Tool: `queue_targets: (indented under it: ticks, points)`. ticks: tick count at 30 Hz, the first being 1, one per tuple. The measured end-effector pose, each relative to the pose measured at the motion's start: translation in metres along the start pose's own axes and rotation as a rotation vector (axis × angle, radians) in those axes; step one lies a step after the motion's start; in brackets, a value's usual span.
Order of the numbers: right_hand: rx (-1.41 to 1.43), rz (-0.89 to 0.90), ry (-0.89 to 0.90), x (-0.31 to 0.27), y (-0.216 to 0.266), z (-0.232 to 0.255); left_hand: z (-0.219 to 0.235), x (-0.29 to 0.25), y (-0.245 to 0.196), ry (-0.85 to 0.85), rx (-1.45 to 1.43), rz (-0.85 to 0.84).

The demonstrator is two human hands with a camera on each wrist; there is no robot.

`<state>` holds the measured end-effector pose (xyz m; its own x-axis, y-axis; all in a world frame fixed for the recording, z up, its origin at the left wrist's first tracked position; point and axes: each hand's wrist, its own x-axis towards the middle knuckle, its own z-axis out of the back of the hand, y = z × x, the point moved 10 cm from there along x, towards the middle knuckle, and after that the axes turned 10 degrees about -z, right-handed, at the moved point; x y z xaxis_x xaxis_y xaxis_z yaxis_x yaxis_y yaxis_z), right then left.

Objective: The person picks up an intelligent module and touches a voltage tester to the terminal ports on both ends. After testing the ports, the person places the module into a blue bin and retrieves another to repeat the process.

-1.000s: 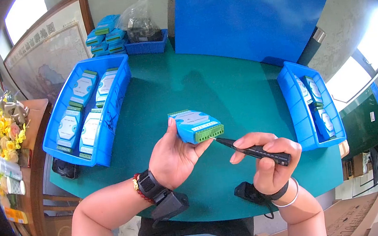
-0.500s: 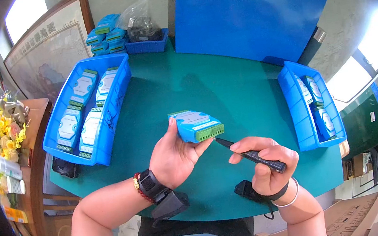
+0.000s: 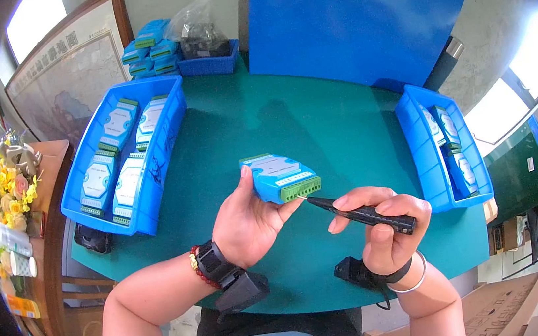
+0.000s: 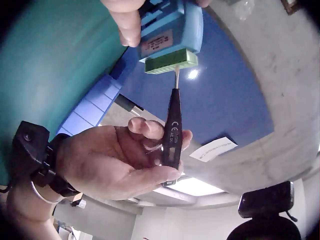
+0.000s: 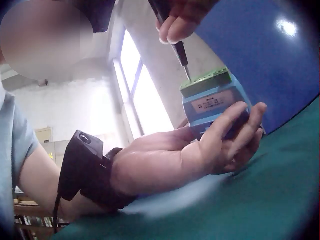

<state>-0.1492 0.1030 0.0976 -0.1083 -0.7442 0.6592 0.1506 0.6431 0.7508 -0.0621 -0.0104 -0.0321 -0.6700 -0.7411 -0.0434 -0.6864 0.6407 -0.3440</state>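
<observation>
My left hand grips a blue terminal-block module above the green table, its white label facing up. A green screw terminal strip runs along the module's near end. In my right hand is a black screwdriver, held between thumb and fingers. The left wrist view shows the screwdriver's shaft meeting the green terminal strip, and lettering on its black handle. From the right wrist, the left fingers wrap the module's blue body.
A blue bin on the left holds several similar modules. On the right a second blue bin holds more. Stacked modules and a small blue tray with a plastic bag stand at the back, near a large blue panel.
The screwdriver's handle end dipped half a second ago and is raised again now, with the right hand shifting slightly. Its tip stays at the terminal strip; the module has tilted slightly.
</observation>
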Motion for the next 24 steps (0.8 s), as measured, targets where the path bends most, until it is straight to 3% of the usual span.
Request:
queue_targets:
  ticks: [13, 24]
  points:
    - [-0.107, 0.014, 0.178, -0.003, 0.006, -0.016, 0.0, 0.0, -0.001, -0.004, 0.002, -0.011]
    - [-0.029, 0.02, 0.054, -0.001, 0.004, -0.005, -0.001, 0.0, -0.002, 0.0, 0.003, -0.002]
